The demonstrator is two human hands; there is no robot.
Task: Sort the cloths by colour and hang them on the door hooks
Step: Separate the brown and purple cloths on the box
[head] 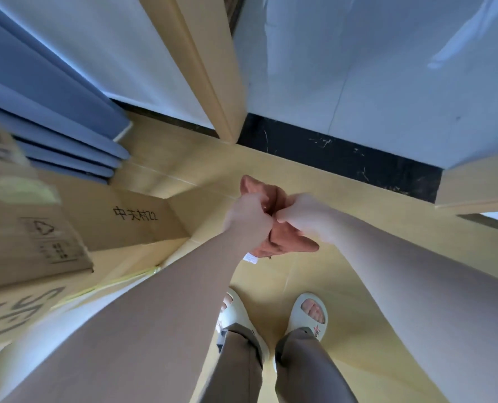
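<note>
An orange-pink cloth [273, 245] is bunched up between both of my hands, held in the air above the floor in front of me. My left hand [246, 218] grips its left side with curled fingers. My right hand [303, 213] pinches the cloth from the right, its knuckles touching the left hand. A small white label [250, 258] hangs from the cloth's lower edge. No door hooks are in view.
A tan door frame [215, 82] and a white door [372, 68] stand ahead, above a black threshold strip [343, 154]. Cardboard boxes [76, 228] are stacked at my left, with blue panels [53, 120] behind them. My feet in white slippers [308, 315] stand on the yellow floor.
</note>
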